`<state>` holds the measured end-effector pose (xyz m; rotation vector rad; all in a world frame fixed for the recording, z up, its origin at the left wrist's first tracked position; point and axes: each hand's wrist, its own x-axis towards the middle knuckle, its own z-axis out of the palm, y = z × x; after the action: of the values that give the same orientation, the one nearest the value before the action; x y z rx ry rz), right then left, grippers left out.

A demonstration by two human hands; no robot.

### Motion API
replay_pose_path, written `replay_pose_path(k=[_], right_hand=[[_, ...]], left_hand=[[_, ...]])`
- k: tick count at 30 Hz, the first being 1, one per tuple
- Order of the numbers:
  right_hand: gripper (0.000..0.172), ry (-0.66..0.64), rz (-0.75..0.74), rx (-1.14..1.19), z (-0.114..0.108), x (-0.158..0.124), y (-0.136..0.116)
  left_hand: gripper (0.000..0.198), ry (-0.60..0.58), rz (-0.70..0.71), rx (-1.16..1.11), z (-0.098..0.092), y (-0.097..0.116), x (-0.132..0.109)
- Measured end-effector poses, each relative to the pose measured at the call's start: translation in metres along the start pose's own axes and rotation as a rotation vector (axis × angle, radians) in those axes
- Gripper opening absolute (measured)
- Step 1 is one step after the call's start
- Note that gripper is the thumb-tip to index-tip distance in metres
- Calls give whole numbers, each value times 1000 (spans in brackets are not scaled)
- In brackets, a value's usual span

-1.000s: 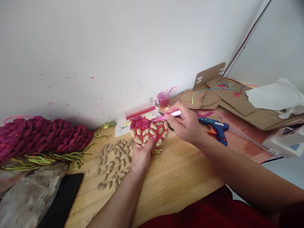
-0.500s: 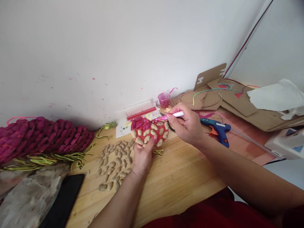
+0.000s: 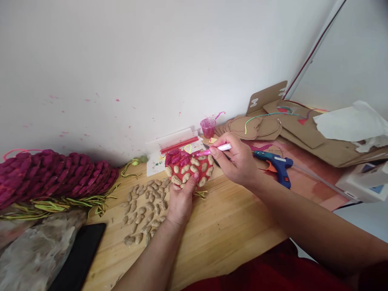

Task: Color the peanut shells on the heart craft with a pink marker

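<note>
My left hand (image 3: 182, 199) grips the lower edge of a red heart-shaped piece (image 3: 181, 176) covered with peanuts, its thumb on the front face. Peanuts at the piece's upper left are painted magenta; the others are bare tan. A yellow loop shows at its top and yellow-green strands hang beneath. Between the thumb and fingers of my right hand (image 3: 238, 159) is a paintbrush (image 3: 223, 147) with a white and pink handle. Its pink tip meets the piece near the top middle. Loose peanuts (image 3: 149, 206) lie on the wooden table (image 3: 230, 226) beside my left forearm.
Magenta peanut-covered pieces (image 3: 54, 173) are stacked at the left, above a plastic bag (image 3: 39, 246) and a black flat object (image 3: 80, 254). A cup of pink paint (image 3: 208, 127) stands by the wall. Rightward are a blue glue gun (image 3: 280, 167) and cardboard cutouts (image 3: 242, 126).
The whole view has shifted slightly left. The brush tip stays near the top middle of the piece, and both hands keep their holds.
</note>
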<state>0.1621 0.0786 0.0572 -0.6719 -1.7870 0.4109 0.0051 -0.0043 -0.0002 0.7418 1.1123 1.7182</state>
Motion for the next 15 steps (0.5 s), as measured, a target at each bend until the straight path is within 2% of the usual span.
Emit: replay_pose_path(k=[5, 10, 15], right_hand=[[8, 18, -1, 47, 1, -1, 1], [8, -36, -22, 26, 1, -1, 1], [8, -23, -48, 34, 0, 0, 1]], left_hand=[[40, -30, -24, -68, 1, 1, -1], [39, 28, -87, -112, 6, 7, -3], [47, 73, -128, -144, 12, 15, -4]])
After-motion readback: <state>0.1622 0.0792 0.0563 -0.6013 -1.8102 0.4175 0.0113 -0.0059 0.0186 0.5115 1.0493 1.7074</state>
